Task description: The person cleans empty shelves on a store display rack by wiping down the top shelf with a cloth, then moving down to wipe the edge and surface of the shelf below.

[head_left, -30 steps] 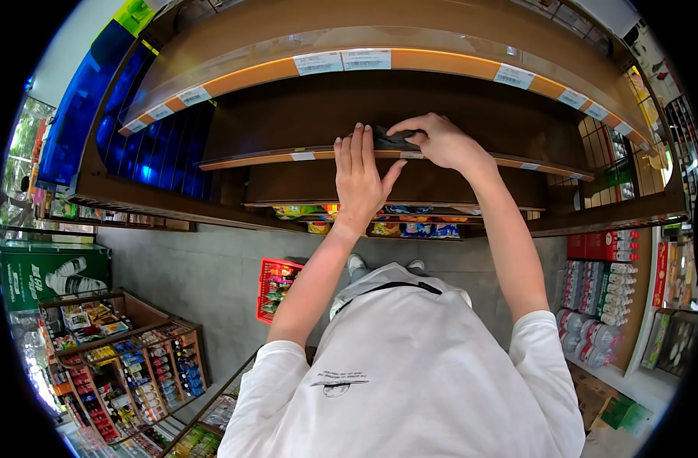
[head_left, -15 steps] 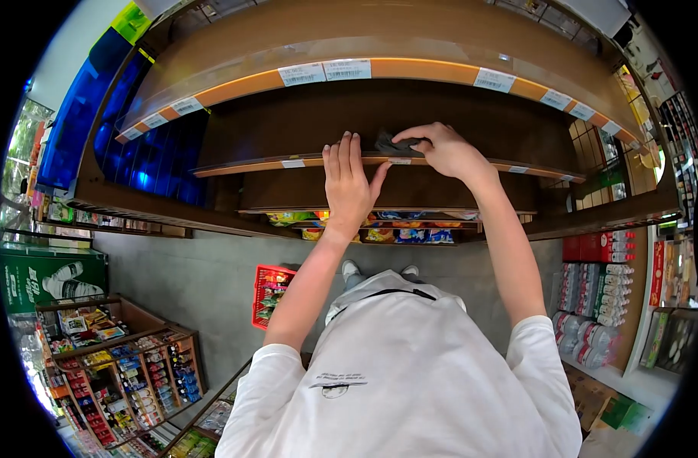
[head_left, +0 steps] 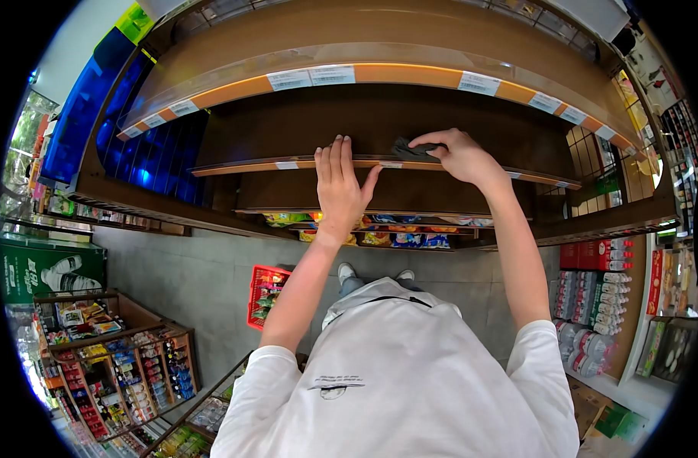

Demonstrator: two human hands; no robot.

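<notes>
The brown rack (head_left: pixel 127 195) spans the view before me, and both my hands are at its dark middle shelf (head_left: pixel 288 126). On the floor below, the red basket (head_left: pixel 256 294) stands left of my feet. My hands are apart: the left (head_left: pixel 339 195) lies open over the shelf's front edge, thumb spread, while the right (head_left: pixel 463 158) is closed on the dark cloth (head_left: pixel 407 149), just behind that edge near its middle. A white tag (head_left: pixel 391 164) sits on the edge between them.

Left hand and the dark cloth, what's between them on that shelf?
In the head view, a bare strip of shelf lies between the left hand and the dark cloth; a white label sits on its front edge.
</notes>
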